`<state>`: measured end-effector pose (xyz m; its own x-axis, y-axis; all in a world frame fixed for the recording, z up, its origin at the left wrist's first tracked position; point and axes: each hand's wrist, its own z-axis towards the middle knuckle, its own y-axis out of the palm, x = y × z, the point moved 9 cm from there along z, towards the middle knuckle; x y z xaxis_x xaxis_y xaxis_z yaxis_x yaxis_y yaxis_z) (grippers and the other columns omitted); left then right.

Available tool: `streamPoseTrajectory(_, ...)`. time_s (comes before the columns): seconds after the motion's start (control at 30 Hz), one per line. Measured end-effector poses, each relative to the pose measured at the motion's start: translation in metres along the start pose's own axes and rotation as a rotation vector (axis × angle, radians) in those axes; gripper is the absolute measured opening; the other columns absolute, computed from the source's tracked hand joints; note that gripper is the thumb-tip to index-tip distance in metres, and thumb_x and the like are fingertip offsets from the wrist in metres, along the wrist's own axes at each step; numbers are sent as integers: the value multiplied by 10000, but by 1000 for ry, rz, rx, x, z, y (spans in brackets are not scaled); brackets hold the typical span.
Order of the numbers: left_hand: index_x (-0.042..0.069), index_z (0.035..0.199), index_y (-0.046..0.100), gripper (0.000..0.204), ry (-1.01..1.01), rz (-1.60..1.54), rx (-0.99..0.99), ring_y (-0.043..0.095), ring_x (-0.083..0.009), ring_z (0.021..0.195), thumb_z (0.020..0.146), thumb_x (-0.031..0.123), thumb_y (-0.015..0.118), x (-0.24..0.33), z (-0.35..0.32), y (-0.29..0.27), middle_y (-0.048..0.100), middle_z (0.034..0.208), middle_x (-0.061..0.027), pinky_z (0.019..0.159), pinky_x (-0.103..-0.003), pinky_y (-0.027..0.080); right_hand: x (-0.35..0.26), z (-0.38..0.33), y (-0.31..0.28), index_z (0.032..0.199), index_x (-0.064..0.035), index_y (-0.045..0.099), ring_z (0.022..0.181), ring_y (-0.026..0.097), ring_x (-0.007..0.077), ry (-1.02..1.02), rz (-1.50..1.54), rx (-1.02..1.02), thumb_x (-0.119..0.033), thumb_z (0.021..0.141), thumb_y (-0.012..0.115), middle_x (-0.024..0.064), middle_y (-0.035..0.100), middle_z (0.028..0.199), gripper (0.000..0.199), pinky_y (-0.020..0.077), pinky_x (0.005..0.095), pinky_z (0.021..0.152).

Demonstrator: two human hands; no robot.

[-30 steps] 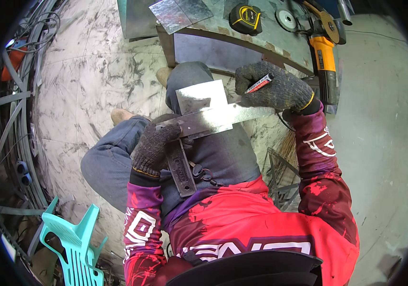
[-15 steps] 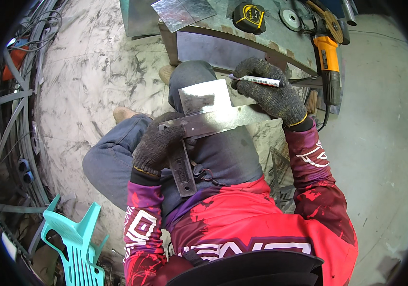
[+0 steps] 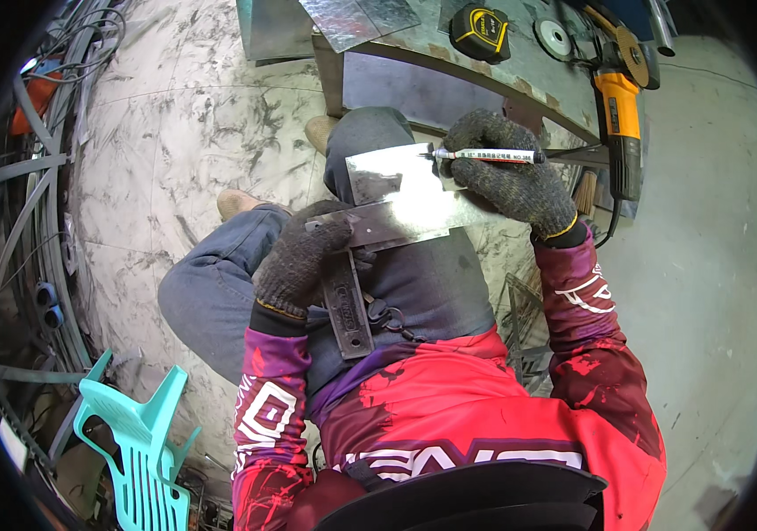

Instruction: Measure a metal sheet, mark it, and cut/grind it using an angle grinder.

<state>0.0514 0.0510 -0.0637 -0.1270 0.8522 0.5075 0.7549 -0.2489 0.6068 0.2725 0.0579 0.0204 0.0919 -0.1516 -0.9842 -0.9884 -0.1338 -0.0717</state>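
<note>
My left hand [image 3: 299,257], in a dark grey knit glove, grips a try square where its blade meets the dark stock [image 3: 345,305]. The blade lies across a small shiny metal sheet [image 3: 376,173] resting over my thigh; glare washes out part of the sheet. My right hand [image 3: 515,173], gloved alike, is closed around a white marker pen [image 3: 493,156]. The pen's dark tip points left at the sheet's upper right corner; whether it touches cannot be told.
Ahead stands a metal bench [image 3: 396,51] bearing a tape measure [image 3: 480,34], a disc [image 3: 553,39] and metal sheets [image 3: 356,19]. An orange angle grinder [image 3: 619,106] is at its right edge. A turquoise plastic chair [image 3: 135,416] stands lower left, near metal strips [image 3: 46,221].
The marker has come down slightly and turned more level, its tip now over the sheet's edge. My left hand keeps its grip on the try square. The whole view has shifted slightly.
</note>
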Motion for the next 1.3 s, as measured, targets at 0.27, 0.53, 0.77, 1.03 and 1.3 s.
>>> streamPoseTrajectory(0.27, -41, 1126, 556, 332, -11, 28, -18, 667, -227, 746, 871, 160, 623, 1, 1, 3, 645, 920, -134, 660, -346, 591, -6, -4, 0, 1099, -21, 603, 789, 606, 95, 50, -1, -14, -204, 879, 700, 47, 648, 927, 302, 515, 252, 675)
streamPoseTrajectory(0.53, -50, 1086, 575, 362, -20, 19, 25, 663, -220, 707, 829, 192, 658, 0, -2, 1, 647, 852, -133, 630, -346, 584, -11, -5, 1, 1085, -18, 603, 794, 612, 111, 7, -106, -44, -180, 885, 698, 50, 648, 903, 274, 510, 256, 686)
streamPoseTrajectory(0.77, -23, 1121, 549, 307, -28, 9, -21, 669, -218, 753, 913, 197, 598, -2, 0, 0, 630, 938, -115, 657, -352, 607, 5, -18, -5, 1143, -12, 590, 873, 639, 135, 176, 92, 72, -107, 882, 700, 74, 673, 978, 298, 526, 275, 741)
streamPoseTrajectory(1.03, -22, 1135, 532, 330, -19, 10, -40, 669, -219, 750, 910, 209, 601, -3, -1, 0, 625, 950, -121, 654, -356, 608, 6, -14, -3, 1143, -15, 594, 899, 620, 124, 122, 177, 1, -155, 869, 715, 72, 654, 1022, 331, 522, 271, 749)
streamPoseTrajectory(1.3, -22, 1137, 532, 304, -43, -4, -36, 675, -236, 741, 923, 189, 579, -7, 0, -2, 625, 924, -125, 637, -355, 606, 3, -14, 5, 1145, -15, 597, 887, 602, 108, 145, 38, -38, -104, 864, 712, 47, 649, 1007, 317, 516, 248, 757)
